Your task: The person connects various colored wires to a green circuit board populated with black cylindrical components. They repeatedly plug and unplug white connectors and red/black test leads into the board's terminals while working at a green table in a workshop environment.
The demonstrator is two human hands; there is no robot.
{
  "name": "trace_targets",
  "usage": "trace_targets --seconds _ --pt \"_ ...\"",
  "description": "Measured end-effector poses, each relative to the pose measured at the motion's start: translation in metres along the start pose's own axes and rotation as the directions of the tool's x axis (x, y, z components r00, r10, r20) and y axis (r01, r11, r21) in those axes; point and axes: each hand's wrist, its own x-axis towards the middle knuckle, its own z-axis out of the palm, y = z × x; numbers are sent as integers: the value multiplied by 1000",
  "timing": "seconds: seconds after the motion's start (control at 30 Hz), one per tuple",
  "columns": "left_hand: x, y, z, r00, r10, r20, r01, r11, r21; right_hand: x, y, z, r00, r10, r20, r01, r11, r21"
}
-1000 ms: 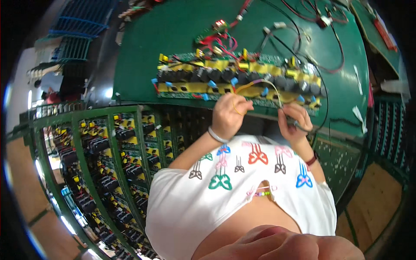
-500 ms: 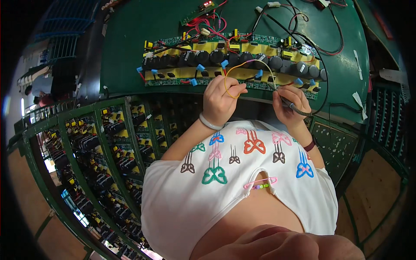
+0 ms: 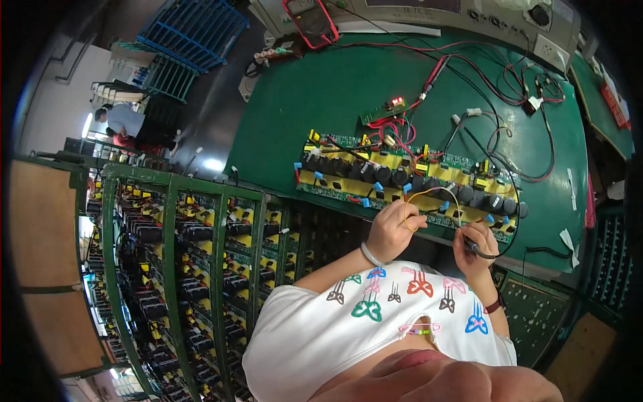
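My left hand point(image 3: 395, 231) is closed in a pinch on a thin yellow wire point(image 3: 405, 214) that loops around its fingertips. The wire arches up over the near edge of a long circuit board point(image 3: 375, 194) and comes down, paler, to the tip in my right hand. That hand point(image 3: 475, 248) is closed around a pen-shaped tool point(image 3: 471, 246) with a dark cable, its kind partly hidden by the fingers. The board lies behind both hands, with a row of black capacitors point(image 3: 400, 177), yellow parts and several blue connectors point(image 3: 378, 187).
A small board with lit red digits point(image 3: 395, 104) sits behind, joined by red wires. Farther back are a red multimeter point(image 3: 311, 23), a red probe point(image 3: 434, 77) and a grey instrument point(image 3: 522, 20). Tangled cables point(image 3: 492, 80) lie right. A green rack point(image 3: 177, 234) with boards stands left.
My view has shifted, so the bench and hands appear lower and farther right, with the multimeter and instrument now visible. Both hands keep their hold on the wire and tool.
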Motion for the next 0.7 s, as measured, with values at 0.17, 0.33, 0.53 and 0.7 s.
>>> trace_targets --seconds 0.17,0.33,0.53,0.7 --pt "4 -2 -2 1000 16 1 -16 1000 -7 30 -16 -13 1000 7 -20 -6 999 39" --pt "2 -1 1 1000 -1 24 1 999 -33 52 -18 -28 997 36 -65 -32 998 54" --pt "5 -5 -2 998 16 61 -14 999 -32 33 -11 -17 1000 -3 -7 3 1000 7" --pt "4 -5 1 998 16 61 -14 1000 -27 0 -7 -21 999 28 -17 -29 999 -41"
